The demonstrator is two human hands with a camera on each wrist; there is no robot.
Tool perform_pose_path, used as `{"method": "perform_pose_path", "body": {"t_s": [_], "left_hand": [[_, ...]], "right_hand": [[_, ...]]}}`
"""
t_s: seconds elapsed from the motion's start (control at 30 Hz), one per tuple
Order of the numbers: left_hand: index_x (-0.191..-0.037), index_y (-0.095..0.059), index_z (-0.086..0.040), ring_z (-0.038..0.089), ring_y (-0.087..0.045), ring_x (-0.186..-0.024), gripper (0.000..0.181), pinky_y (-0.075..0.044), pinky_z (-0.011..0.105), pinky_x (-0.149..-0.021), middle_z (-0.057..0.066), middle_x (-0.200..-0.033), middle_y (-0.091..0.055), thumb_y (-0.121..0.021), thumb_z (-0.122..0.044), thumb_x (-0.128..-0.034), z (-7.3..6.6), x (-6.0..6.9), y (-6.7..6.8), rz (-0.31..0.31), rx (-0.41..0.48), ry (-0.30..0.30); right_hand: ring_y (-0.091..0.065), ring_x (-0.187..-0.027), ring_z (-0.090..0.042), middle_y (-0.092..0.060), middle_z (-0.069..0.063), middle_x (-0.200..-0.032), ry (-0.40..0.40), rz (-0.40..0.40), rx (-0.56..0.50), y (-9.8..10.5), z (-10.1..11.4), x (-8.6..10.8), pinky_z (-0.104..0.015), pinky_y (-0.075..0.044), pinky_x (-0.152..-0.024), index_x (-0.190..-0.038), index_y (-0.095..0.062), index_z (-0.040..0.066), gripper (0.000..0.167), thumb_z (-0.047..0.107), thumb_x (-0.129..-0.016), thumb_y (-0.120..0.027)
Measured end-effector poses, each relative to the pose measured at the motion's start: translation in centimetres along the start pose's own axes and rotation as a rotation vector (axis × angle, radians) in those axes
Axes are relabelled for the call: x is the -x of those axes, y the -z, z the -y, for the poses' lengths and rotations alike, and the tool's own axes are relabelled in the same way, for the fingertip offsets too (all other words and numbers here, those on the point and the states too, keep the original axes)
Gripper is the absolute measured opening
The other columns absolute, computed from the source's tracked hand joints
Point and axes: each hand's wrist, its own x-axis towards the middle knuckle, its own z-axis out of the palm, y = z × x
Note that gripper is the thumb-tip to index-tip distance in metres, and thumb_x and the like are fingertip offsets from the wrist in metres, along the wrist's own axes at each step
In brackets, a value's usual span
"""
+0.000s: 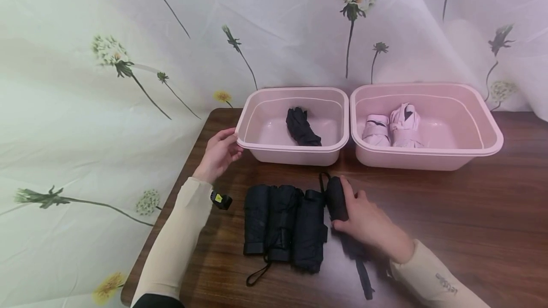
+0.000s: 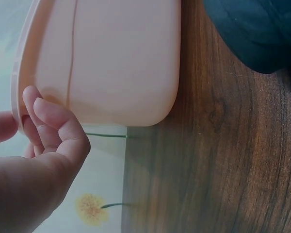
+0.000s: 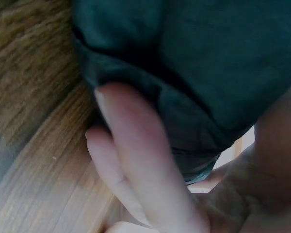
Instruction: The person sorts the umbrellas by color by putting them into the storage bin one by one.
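Observation:
Beside the left pink basin, my left hand pinches the rim at its near left corner, thumb above and fingers curled below. A folded black umbrella lies inside that basin. My right hand grips another folded black umbrella over the table, its wrist loop showing at the far end. Dark fabric with a hanging strap shows under this hand; whether it belongs to the gripped umbrella, I cannot tell. In the right wrist view, fingers press against the dark cloth.
Three folded black umbrellas lie side by side on the brown wooden table, left of my right hand. The right pink basin holds two folded pink umbrellas. A flower-printed white cloth hangs behind the table.

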Motion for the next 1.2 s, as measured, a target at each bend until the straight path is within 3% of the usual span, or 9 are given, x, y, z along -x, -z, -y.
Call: {"method": "perform_pose_path", "body": {"t_s": [0.37, 0.67, 0.83, 1.2], "left_hand": [[-0.133, -0.047, -0.013, 0.011, -0.060, -0.069, 0.037, -0.053, 0.026, -0.069, 0.006, -0.105, -0.057, -0.057, -0.021, -0.0977, -0.2, 0.1, 0.0, 0.012, -0.008, -0.010], [-0.133, -0.047, -0.012, 0.011, -0.060, -0.069, 0.037, -0.053, 0.024, -0.066, 0.005, -0.103, -0.057, -0.057, -0.021, -0.0978, -0.1, 0.1, 0.0, 0.008, -0.012, -0.011], [-0.132, -0.047, -0.012, 0.012, -0.060, -0.069, 0.037, -0.053, 0.025, -0.067, 0.005, -0.102, -0.058, -0.057, -0.021, -0.0976, 0.0, 0.1, 0.1, 0.006, -0.014, -0.009], [-0.132, -0.047, -0.012, 0.011, -0.059, -0.069, 0.037, -0.053, 0.025, -0.067, 0.006, -0.102, -0.057, -0.057, -0.020, -0.0977, 0.0, 0.0, 0.1, 0.006, -0.016, -0.010]], "right_hand": [[-0.063, -0.087, -0.037, -0.044, -0.038, -0.130, 0.029, -0.008, -0.046, 0.4, -0.4, 0.1, -0.052, -0.052, -0.076, -0.154, -0.002, 0.011, 0.109, 0.032, -0.077, -0.076], [-0.062, -0.083, -0.033, -0.041, -0.038, -0.134, 0.043, -0.001, -0.060, 0.6, -0.6, 0.1, -0.047, -0.051, -0.072, -0.154, -0.002, 0.013, 0.108, 0.028, -0.077, -0.075], [-0.063, -0.089, -0.037, -0.040, -0.038, -0.136, 0.050, -0.005, -0.070, 0.8, -0.5, 0.3, -0.050, -0.051, -0.076, -0.154, -0.003, 0.013, 0.108, 0.029, -0.076, -0.075], [-0.060, -0.097, -0.033, -0.044, -0.031, -0.136, 0.140, -0.061, -0.143, 2.3, -0.2, 1.3, -0.047, -0.051, -0.079, -0.155, -0.005, 0.016, 0.106, 0.028, -0.076, -0.075]]}}
